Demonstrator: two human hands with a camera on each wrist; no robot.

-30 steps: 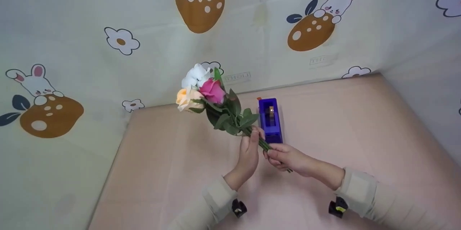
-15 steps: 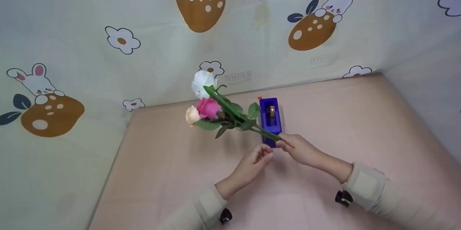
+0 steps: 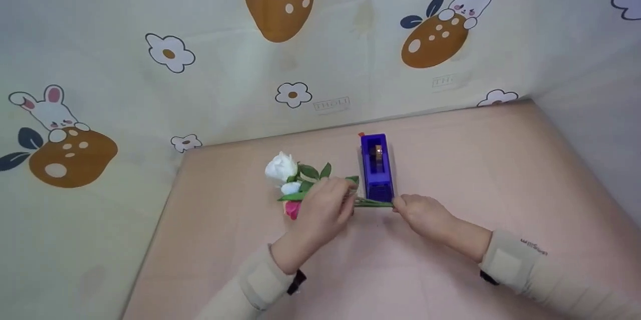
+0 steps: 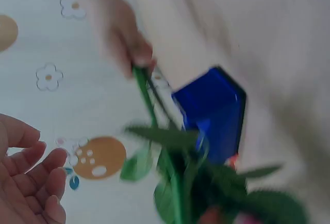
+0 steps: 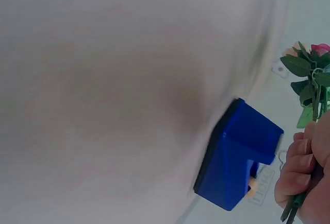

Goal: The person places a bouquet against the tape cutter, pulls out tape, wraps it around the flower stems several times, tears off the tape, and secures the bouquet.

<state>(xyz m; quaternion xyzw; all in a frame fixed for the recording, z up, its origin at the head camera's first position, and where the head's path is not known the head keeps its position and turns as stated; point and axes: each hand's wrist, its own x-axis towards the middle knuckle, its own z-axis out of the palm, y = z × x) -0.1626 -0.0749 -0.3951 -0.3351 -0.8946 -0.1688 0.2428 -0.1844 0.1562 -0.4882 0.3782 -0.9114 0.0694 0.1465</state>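
Note:
My right hand [image 3: 425,217] grips the stem ends of a bunch of roses [image 3: 281,166], which points left above the table. White blooms, a pink bloom [image 3: 292,210] and green leaves show in the head view; peach petals show in the right wrist view. My left hand [image 3: 325,205] is in front of the leaves and upper stems there, hiding part of them. In the left wrist view its fingers [image 4: 54,175] are loosely bent with nothing between them, apart from the blurred leaves [image 4: 221,183].
A blue tape dispenser [image 3: 376,167] stands just behind the stems, with a roll of tape in it. The pinkish tabletop [image 3: 475,160] meets a patterned wall cloth [image 3: 350,59] at its back edge.
My left hand has let go of the stems, drawn back, then moved left in front of the leaves. The right hand has shifted right, and the blooms have swung down toward the table.

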